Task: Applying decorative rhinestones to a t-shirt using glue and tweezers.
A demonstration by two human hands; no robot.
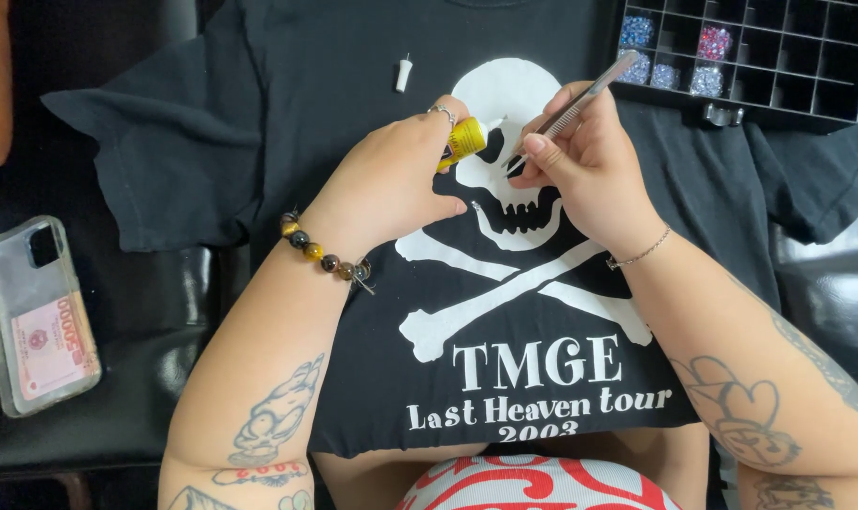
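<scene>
A black T-shirt [287, 113] lies spread out flat, printed with a white skull and crossbones [518, 274]. My left hand [391, 179] grips a small yellow glue tube [466, 140], its white nozzle pointing at the skull's forehead. My right hand [585, 165] holds metal tweezers [580, 104] like a pen, tips down near the skull's eye socket, close to the nozzle. The two hands nearly meet over the skull.
A small white cap [404, 74] lies on the shirt above my left hand. A black compartment box [778, 90] with sparkly beads sits at the top right. A clear phone case [34, 312] with a banknote inside lies at the left on a dark surface.
</scene>
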